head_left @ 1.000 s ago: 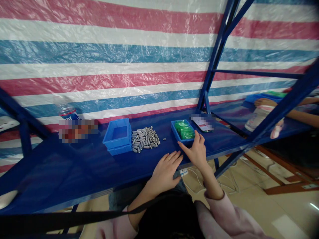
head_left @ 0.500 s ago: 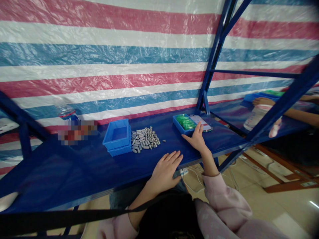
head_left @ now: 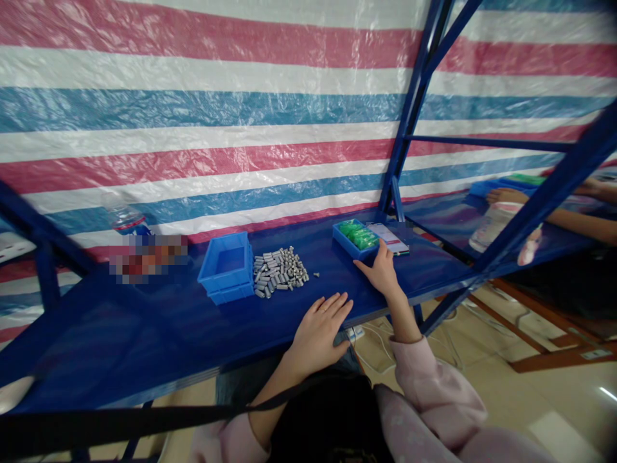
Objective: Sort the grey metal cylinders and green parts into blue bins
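Packets (head_left: 357,234) in green plastic fill a small tray (head_left: 346,246) on the blue desk (head_left: 164,328), just beside a phone (head_left: 393,240). The right hand (head_left: 382,269) stands at the tray's near corner, thumb and fingers spread around it; whether it presses on the tray I cannot tell. The left hand (head_left: 321,325) lies palm down at the desk's front edge, fingers extended, holding nothing. Left of the tray come one loose screw (head_left: 316,275), a pile of metal pieces (head_left: 278,271) and two stacked boxes (head_left: 225,283).
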`<state>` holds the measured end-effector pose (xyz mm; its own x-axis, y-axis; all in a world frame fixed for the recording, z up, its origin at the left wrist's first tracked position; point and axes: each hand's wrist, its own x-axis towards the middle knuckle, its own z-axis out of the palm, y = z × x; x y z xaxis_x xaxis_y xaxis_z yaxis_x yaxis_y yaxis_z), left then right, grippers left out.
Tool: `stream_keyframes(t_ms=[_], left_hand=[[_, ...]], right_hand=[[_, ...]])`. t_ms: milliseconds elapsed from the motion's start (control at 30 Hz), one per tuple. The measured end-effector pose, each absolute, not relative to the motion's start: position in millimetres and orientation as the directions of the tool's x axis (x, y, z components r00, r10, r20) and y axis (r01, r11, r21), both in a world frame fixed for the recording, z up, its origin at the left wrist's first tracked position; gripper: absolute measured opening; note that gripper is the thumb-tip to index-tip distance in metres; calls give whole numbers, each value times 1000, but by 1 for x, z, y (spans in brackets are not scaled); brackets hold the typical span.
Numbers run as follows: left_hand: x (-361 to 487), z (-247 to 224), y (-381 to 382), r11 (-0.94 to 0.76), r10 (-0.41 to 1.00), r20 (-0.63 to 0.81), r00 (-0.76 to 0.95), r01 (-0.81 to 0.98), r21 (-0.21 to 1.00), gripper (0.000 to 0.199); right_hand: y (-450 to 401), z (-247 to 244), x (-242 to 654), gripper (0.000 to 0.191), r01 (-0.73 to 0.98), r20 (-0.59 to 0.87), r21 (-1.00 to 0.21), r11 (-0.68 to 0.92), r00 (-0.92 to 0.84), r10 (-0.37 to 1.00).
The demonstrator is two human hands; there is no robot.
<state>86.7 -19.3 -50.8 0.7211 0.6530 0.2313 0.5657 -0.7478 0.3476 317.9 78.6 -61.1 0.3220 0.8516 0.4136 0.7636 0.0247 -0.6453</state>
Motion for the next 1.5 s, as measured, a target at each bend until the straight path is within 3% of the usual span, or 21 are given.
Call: stream_keyframes(t_ms=[233, 367, 467, 567, 667, 833, 1000, 1200, 1500], left_hand=[[87, -48, -19, -740, 657, 228, 718, 557, 377, 71], [84, -49, -18, -695, 704, 308, 640, 529, 487, 59], [74, -48, -13, -678, 735, 474, 486, 502, 537, 44], [53, -43, -6, -662, 682, 688, 248, 609, 437, 32], [21, -33, 1, -507, 540, 841, -25, 788, 349, 31], [-22, -23, 9, -64, 513, 782, -353, 893, 445, 61], [-27, -26, 15, 88, 606, 650, -458, 851, 518, 73], [-29, -30, 23, 25, 545, 671, -503, 810, 586, 62], [-39, -28, 13, -428, 294, 829, -476, 710, 559, 54]], right_hand=[[75, -56, 314, 98, 763, 381, -646, -19, 344, 858], [76, -57, 314, 97, 773, 398, -634, -3, 329, 857], [77, -60, 315, 97, 786, 422, -619, 12, 319, 849], [77, -60, 314, 98, 795, 419, -607, -8, 329, 846], [76, -59, 312, 98, 801, 404, -598, -30, 333, 852], [74, -57, 311, 96, 815, 407, -579, -37, 327, 853], [75, -59, 311, 98, 828, 413, -559, -47, 327, 850], [76, -61, 311, 98, 826, 432, -562, -26, 321, 842], [75, -59, 311, 98, 833, 413, -551, -47, 321, 853]])
